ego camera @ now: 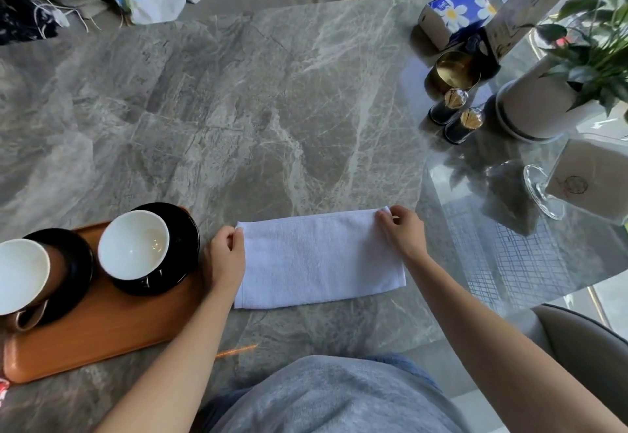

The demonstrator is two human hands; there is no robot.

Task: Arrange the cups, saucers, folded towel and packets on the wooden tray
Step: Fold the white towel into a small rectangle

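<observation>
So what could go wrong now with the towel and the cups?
The towel lies on the table, pinched at its far corners by both hands; lifting it that way could undo the fold. The left hand is close to the near cup on the tray, so it might bump it.

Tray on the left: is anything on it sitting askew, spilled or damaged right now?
Nothing spilled or broken. The right cup sits off-centre on its black saucer, and that saucer overhangs the wooden tray's far edge. The white towel is off the tray, flat on the table, with the left hand and right hand at its far corners.
</observation>
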